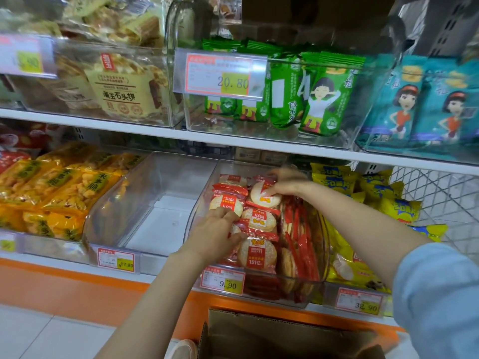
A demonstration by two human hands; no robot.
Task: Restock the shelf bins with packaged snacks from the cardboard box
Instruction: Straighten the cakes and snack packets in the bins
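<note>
A clear plastic bin [259, 291] on the lower shelf holds several red-and-white rice cracker packets [258, 252]. My left hand [215, 234] lies on the packets at the bin's left, fingers spread over one packet [226, 204]. My right hand [283, 181] reaches to the bin's back and pinches the top edge of a round cracker packet [264, 198]. The open cardboard box [285, 335] stands on the floor below the shelf; its inside is dark.
An empty clear bin [155, 203] sits left of the cracker bin. Orange snack bags [54, 187] fill the far left, yellow bags [363, 198] the right. The upper shelf carries green packets [311, 99] and teal packets [427, 104]. A shoe [182, 349] shows by the box.
</note>
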